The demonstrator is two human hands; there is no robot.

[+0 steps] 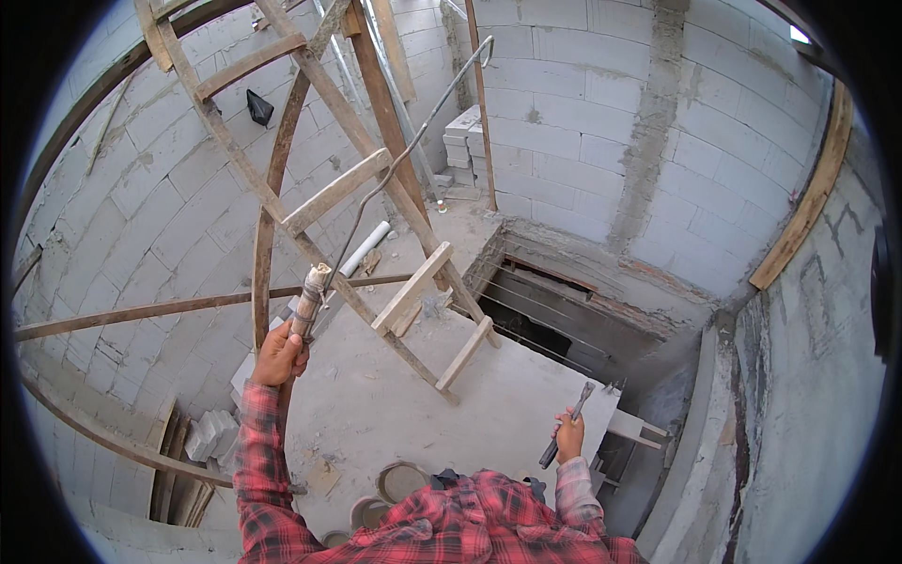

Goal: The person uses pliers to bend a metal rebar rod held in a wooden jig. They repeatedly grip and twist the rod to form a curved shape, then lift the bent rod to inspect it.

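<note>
My left hand (279, 355), raised on the left, is closed around a thick, worn, wood-coloured handle (308, 299). From near its top a long bent metal rod (362, 205) runs up in front of a wooden ladder (327, 193) and ends in a hook-like curl. Whether rod and handle are fixed together I cannot tell for sure. Lower right, my right hand (568, 440) grips a short tool (582, 401) with a grey metal upper end and a dark lower end; its exact kind is unclear. That hand is held above the edge of the concrete slab (517, 404).
Beyond the slab's right side a deep opening (531, 315) drops away, crossed by thin wires or bars. Buckets (404, 481) stand close to my body. A white pipe (365, 249) lies behind the ladder. Wooden poles (188, 310) cross the left; pale block walls (554, 113) surround the space.
</note>
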